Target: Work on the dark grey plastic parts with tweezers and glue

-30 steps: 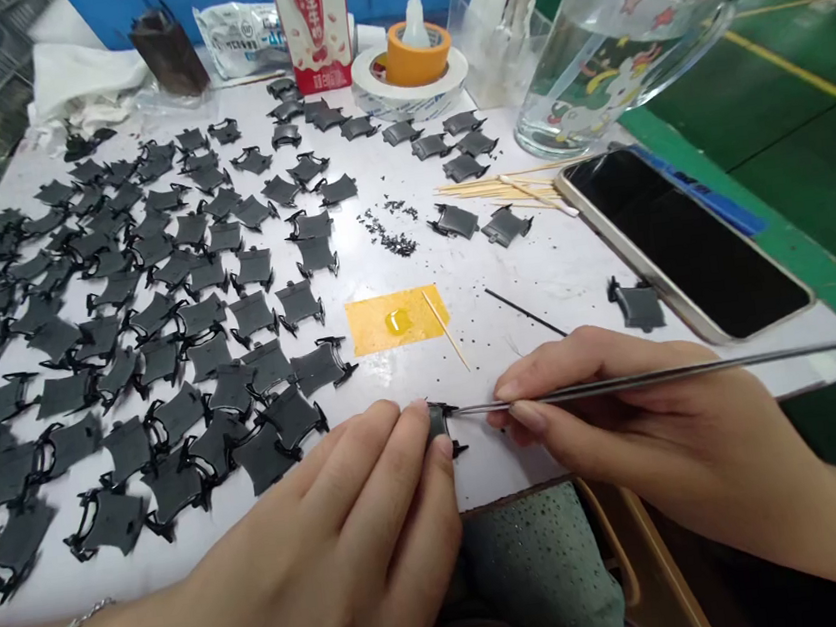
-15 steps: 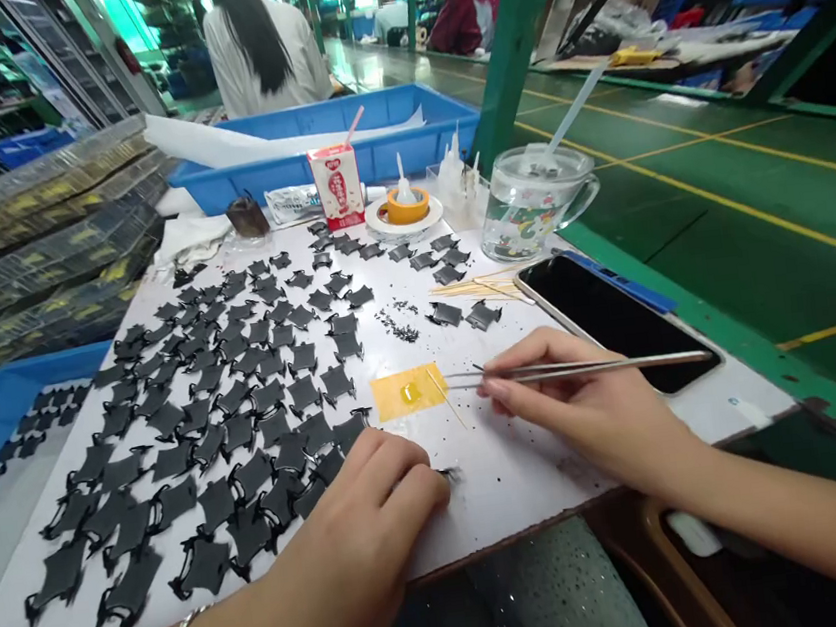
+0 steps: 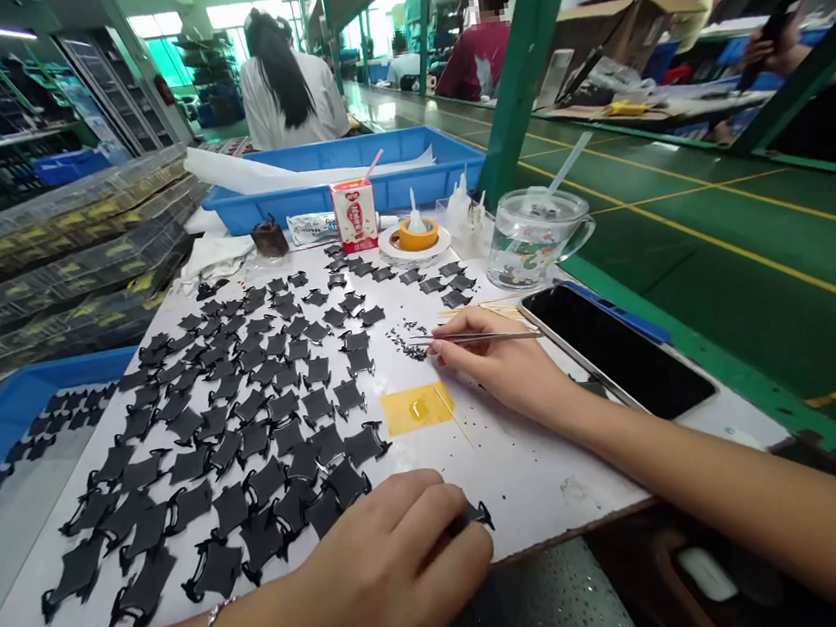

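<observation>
My right hand [image 3: 500, 370] is closed on a pair of metal tweezers [image 3: 522, 334]. Their tips are over a small heap of tiny black bits [image 3: 403, 331]; whether a bit is between them I cannot tell. At the table's front edge, my left hand [image 3: 401, 562] is curled on a black plastic part [image 3: 480, 515], mostly covered by its fingers. Between the hands lies a yellow tape piece [image 3: 397, 414] bearing a clear yellowish drop [image 3: 419, 409]. A toothpick [image 3: 456, 420] rests across the tape's right side. Many similar black plastic parts [image 3: 255, 440] cover the table's left side.
A phone [image 3: 619, 351] and a glass mug [image 3: 534, 240] stand to the right. Behind are a drink carton [image 3: 355, 218], an orange tape roll [image 3: 418, 235] and a blue bin [image 3: 404, 189]. Another blue bin [image 3: 84, 370] is at left. Co-workers sit further off.
My right hand has moved the tweezers forward and left, from beside the yellow tape to the heap of bits. The view has tilted up; more of the black part shows by my left hand.
</observation>
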Motion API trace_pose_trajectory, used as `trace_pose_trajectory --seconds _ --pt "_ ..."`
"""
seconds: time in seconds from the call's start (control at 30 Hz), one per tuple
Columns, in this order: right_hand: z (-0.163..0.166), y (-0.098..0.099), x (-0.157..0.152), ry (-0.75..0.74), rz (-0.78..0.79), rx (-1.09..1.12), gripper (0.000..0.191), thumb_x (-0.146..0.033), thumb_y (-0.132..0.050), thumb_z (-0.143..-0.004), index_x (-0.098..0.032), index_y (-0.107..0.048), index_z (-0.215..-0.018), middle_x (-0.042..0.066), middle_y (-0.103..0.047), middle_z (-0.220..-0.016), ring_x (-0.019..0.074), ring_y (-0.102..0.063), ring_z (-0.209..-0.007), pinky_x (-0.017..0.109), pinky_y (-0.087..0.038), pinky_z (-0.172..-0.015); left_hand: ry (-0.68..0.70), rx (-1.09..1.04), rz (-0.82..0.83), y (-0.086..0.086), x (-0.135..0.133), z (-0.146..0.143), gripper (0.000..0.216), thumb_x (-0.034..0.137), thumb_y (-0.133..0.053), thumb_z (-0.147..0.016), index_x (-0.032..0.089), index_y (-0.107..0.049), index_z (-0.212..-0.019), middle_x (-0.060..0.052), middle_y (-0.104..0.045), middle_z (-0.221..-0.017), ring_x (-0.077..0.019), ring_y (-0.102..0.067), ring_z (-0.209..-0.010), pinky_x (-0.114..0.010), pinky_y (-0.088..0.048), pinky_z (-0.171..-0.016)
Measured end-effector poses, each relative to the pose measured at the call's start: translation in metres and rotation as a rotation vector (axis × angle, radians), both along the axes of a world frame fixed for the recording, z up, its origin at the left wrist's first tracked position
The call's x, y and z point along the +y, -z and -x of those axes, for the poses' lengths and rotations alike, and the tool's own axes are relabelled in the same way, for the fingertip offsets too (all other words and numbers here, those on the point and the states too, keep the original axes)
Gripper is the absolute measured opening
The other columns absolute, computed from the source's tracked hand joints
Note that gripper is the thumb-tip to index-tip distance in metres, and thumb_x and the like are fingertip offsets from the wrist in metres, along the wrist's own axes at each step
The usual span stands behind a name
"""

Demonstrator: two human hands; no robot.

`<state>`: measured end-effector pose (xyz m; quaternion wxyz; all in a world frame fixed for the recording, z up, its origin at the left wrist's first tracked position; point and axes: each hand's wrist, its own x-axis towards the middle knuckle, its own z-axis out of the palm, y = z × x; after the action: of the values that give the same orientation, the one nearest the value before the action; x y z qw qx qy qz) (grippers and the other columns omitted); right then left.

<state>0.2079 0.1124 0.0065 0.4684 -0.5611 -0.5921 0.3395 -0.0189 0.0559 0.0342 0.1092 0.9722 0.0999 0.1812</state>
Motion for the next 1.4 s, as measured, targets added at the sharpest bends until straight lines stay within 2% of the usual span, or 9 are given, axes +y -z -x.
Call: trace_pose_trajectory --seconds 0.27,0.53,0.67,0.8,0.9,0.97,1.1,1.27,1.4 --pt "-0.004 0.005 0.008 -0.025 0.019 -0.018 0.011 -0.033 -0.065 -0.085 -0.022 -0.065 -0.085 0.007 -0.074 -0.088 0.0215 -0.068 -0.080 0.038 -0.054 -0.072 -0.022 -0.054 -0.135 0.007 0.004 0.000 0.040 0.009 -0.028 -0.103 0.011 -0.068 -0.100 -0.009 -0.072 -0.098 -0.0242 -0.066 -0.093 -0.037 -0.051 -0.088" --pt "-0.002 0.002 0.007 -0.038 0.056 -0.008 0.014 -0.034 -0.066 -0.087 -0.021 -0.066 -0.085 0.005 -0.075 -0.087 0.0172 -0.064 -0.073 0.033 -0.050 -0.067 -0.049 -0.026 -0.294 0.010 0.002 -0.001 0.042 0.007 -0.027 -0.103 0.013 -0.068 -0.103 -0.007 -0.075 -0.109 -0.0250 -0.067 -0.105 -0.038 -0.048 -0.095" --pt "-0.002 -0.005 0.007 -0.048 0.053 0.059 0.016 -0.035 -0.067 -0.087 -0.020 -0.065 -0.083 0.006 -0.075 -0.087 0.0165 -0.064 -0.072 0.032 -0.051 -0.067 -0.058 -0.035 -0.315 0.013 0.000 -0.001 0.042 0.008 -0.027 -0.103 0.013 -0.068 -0.103 -0.007 -0.074 -0.111 -0.0269 -0.066 -0.108 -0.038 -0.049 -0.095" --pt "-0.004 -0.018 -0.013 -0.037 0.055 0.145 0.018 -0.037 -0.070 -0.087 -0.021 -0.064 -0.083 0.005 -0.075 -0.085 0.0161 -0.068 -0.074 0.031 -0.053 -0.069 -0.107 -0.072 -0.290 0.015 -0.003 0.000 0.030 0.013 -0.037 -0.103 0.011 -0.066 -0.111 -0.010 -0.070 -0.121 -0.0304 -0.061 -0.118 -0.040 -0.049 -0.099" --pt "-0.007 -0.022 -0.040 -0.084 0.124 0.220 0.021 -0.041 -0.070 -0.088 -0.021 -0.067 -0.085 0.003 -0.076 -0.080 0.0143 -0.067 -0.069 0.028 -0.053 -0.065 -0.204 -0.203 -0.314 0.014 0.001 -0.001 0.024 0.008 -0.045 -0.100 0.003 -0.062 -0.116 -0.012 -0.071 -0.111 -0.0273 -0.062 -0.104 -0.040 -0.048 -0.097" --pt "-0.008 -0.018 -0.057 -0.142 0.258 0.385 0.022 -0.041 -0.074 -0.087 -0.020 -0.067 -0.083 0.003 -0.076 -0.077 0.0132 -0.067 -0.067 0.027 -0.053 -0.065 -0.289 -0.260 -0.338 0.013 0.006 -0.003 0.019 0.005 -0.051 -0.098 0.001 -0.061 -0.114 -0.012 -0.070 -0.102 -0.0251 -0.062 -0.095 -0.039 -0.049 -0.090" --pt "-0.010 -0.009 -0.073 -0.224 0.391 0.479 0.021 -0.038 -0.076 -0.085 -0.020 -0.066 -0.080 0.002 -0.076 -0.075 0.0117 -0.067 -0.063 0.026 -0.052 -0.061 -0.393 -0.237 -0.288 0.013 0.015 -0.006 0.013 0.010 -0.057 -0.098 0.007 -0.062 -0.109 -0.011 -0.067 -0.098 -0.0226 -0.060 -0.086 -0.036 -0.050 -0.079" --pt "-0.010 -0.008 -0.071 -0.291 0.417 0.483 0.021 -0.036 -0.077 -0.084 -0.020 -0.064 -0.079 0.002 -0.077 -0.074 0.0115 -0.067 -0.061 0.027 -0.053 -0.062 -0.340 -0.191 -0.182 0.017 0.019 -0.006 0.009 0.010 -0.054 -0.099 0.013 -0.063 -0.100 -0.007 -0.067 -0.091 -0.0201 -0.056 -0.079 -0.034 -0.048 -0.072" --pt "-0.009 -0.010 -0.070 -0.301 0.422 0.483 0.021 -0.036 -0.075 -0.085 -0.020 -0.063 -0.077 0.002 -0.076 -0.073 0.0110 -0.066 -0.060 0.025 -0.052 -0.060 -0.312 -0.177 -0.186 0.017 0.019 -0.005 0.013 0.008 -0.052 -0.099 0.014 -0.062 -0.092 -0.005 -0.066 -0.082 -0.0183 -0.055 -0.074 -0.032 -0.047 -0.068"
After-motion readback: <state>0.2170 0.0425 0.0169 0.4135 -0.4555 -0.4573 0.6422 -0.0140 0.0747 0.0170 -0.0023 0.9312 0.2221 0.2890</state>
